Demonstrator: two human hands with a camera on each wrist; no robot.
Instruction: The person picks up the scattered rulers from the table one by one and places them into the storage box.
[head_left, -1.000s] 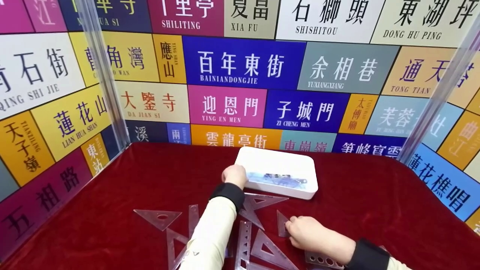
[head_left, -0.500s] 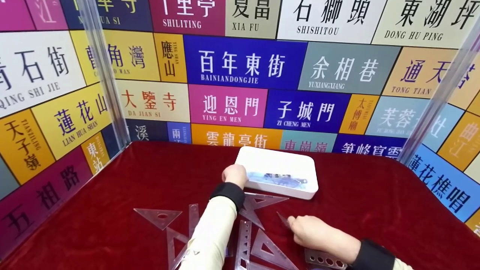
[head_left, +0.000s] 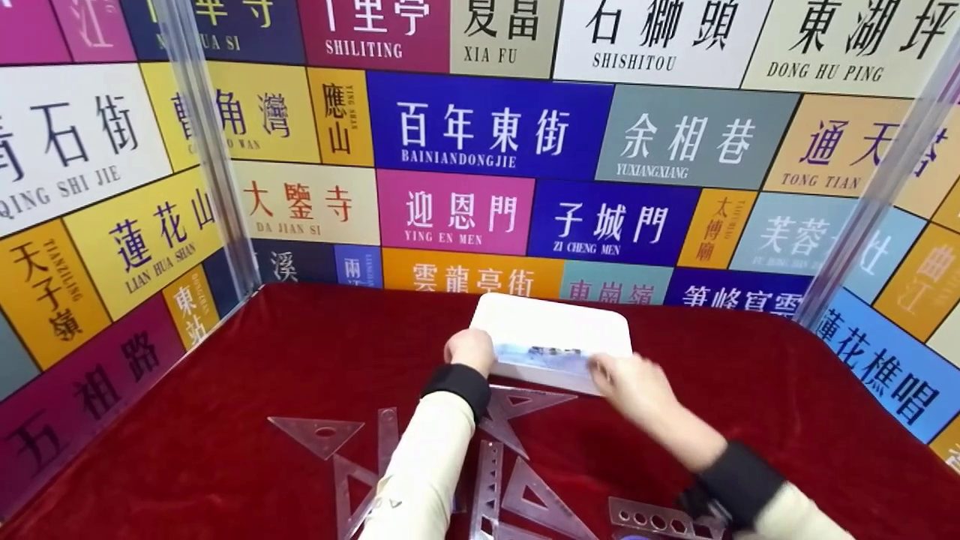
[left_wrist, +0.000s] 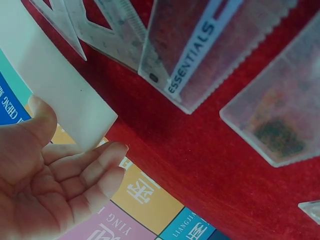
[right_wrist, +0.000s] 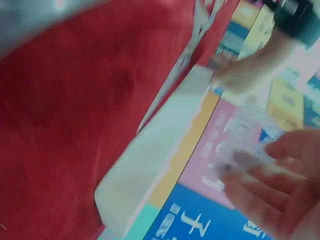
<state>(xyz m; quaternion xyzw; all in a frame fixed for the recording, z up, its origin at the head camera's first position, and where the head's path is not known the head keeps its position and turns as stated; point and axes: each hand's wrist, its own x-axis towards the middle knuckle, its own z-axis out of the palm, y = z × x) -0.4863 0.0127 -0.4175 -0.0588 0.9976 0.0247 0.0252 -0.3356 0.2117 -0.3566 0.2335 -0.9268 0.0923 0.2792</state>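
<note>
A white tray [head_left: 555, 322] sits on the red cloth [head_left: 315, 352] with some bluish rulers [head_left: 544, 352] lying in it. My left hand [head_left: 469, 349] rests at the tray's near left corner. In the left wrist view its thumb touches the tray wall [left_wrist: 55, 85] and its fingers [left_wrist: 100, 165] lie relaxed beside it. My right hand [head_left: 626, 379] is blurred at the tray's near right edge. In the right wrist view its fingers [right_wrist: 280, 190] pinch a small clear triangle ruler [right_wrist: 247, 135] above the tray [right_wrist: 150, 165].
Several clear set squares lie on the cloth in front of the tray: one at the left [head_left: 319, 435], one by my left sleeve [head_left: 517, 401], one nearer me [head_left: 536, 499]. A stencil ruler [head_left: 645, 519] lies at the front right. Sign-covered walls enclose the table.
My right hand lifted the small clear triangle off the cloth and carried it up and forward to the tray's near edge. The left hand stayed at the tray corner.
</note>
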